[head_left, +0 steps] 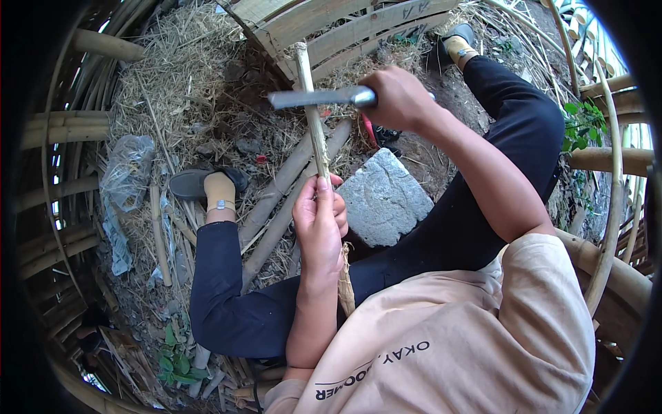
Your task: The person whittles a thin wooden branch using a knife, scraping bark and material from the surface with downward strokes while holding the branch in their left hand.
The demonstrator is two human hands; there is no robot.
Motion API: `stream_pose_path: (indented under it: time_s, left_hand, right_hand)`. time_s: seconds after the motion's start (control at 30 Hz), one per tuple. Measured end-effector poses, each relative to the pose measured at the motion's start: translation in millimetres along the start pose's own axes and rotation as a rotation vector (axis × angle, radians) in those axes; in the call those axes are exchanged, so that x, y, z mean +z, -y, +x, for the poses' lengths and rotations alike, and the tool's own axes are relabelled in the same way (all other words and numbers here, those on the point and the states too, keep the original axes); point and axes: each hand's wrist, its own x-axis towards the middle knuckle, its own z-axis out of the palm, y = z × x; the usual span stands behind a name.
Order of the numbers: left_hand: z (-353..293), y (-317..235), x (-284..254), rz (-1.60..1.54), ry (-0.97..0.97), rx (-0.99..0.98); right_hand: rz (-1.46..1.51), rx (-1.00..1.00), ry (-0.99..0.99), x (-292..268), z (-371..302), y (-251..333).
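Observation:
My left hand (pixel 321 224) is closed around a pale, peeled wooden stick (pixel 316 134). The stick stands nearly upright in view, leaning a little left at its top. Its lower end, with loose bark strips, comes down past my wrist to my lap. In my right hand (pixel 400 100) is a large knife (pixel 321 97), gripped by its dark handle. The silver blade points left and crosses the upper part of the stick. Whether its edge touches the wood, I cannot tell.
A grey stone block (pixel 384 198) lies between my legs. Bamboo poles (pixel 272 196) lie on the straw-littered ground beside it. A red-handled item (pixel 369 131) is behind the stone. There is a wooden slatted crate (pixel 331 34) ahead and a clear plastic bag (pixel 127 172) at left.

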Motion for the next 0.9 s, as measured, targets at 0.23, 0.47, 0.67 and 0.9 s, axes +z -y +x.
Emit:
stream_pose_path:
  time_s: [0.23, 0.47, 0.67, 0.9]
  left_hand:
    - [-4.5, 7.1, 4.1, 0.059, -0.029, -0.008]
    - [-7.1, 7.4, 12.3, 0.067, 0.024, -0.005]
    - [-7.4, 4.1, 10.9, 0.028, 0.057, -0.015]
    - [0.8, 3.6, -0.6, -0.014, 0.004, -0.054]
  right_hand:
    - [-0.087, 0.053, 0.051, 7.1, -2.8, 3.6]
    - [-0.191, 0.159, -0.171, -7.6, 29.8, -35.8]
    - [-0.090, 0.068, -0.179, -12.2, 14.7, -35.1]
    - [-0.078, -0.095, 0.067, 5.7, -5.2, 11.7]
